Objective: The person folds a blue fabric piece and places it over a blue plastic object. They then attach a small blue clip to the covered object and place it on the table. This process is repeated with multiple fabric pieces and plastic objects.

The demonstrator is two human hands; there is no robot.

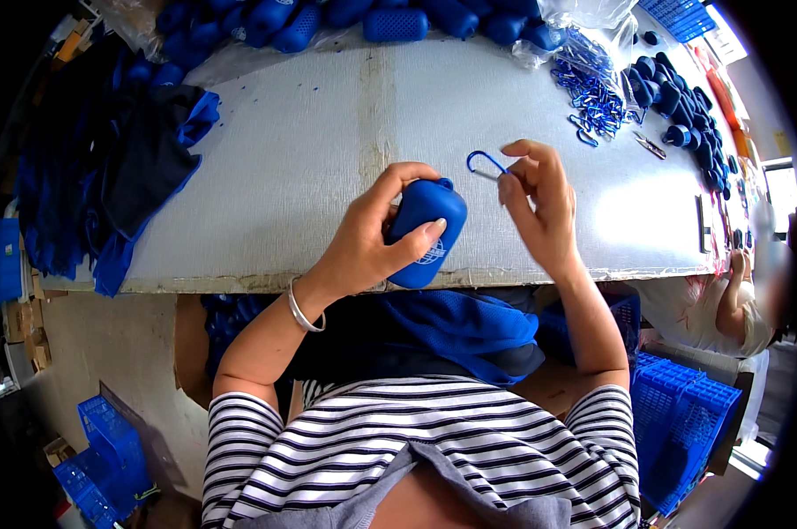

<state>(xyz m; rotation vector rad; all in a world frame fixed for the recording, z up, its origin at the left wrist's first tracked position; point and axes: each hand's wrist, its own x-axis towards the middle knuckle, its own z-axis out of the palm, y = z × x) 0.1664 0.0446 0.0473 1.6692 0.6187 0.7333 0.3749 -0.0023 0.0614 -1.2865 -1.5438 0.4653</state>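
My left hand (pixel 382 231) is wrapped round a blue rounded case (pixel 435 212), which has a small loop at its top and a pale round print on its face. The thumb presses on the front of the case, above the table's near edge. To the right of it, my right hand (pixel 539 198) pinches a blue carabiner (pixel 484 161) between thumb and forefinger. The carabiner's curved end points left, toward the loop on the case, and the two are apart.
Several blue cases (pixel 396 25) lie along the table's far edge. A heap of blue carabiners (pixel 592 97) and dark blue caps (pixel 672 93) sits at right, near small snips (pixel 651 145). Dark cloth (pixel 134 150) covers the left. Blue crates (pixel 681 414) stand below; another person's arm (pixel 732 295) shows at right.
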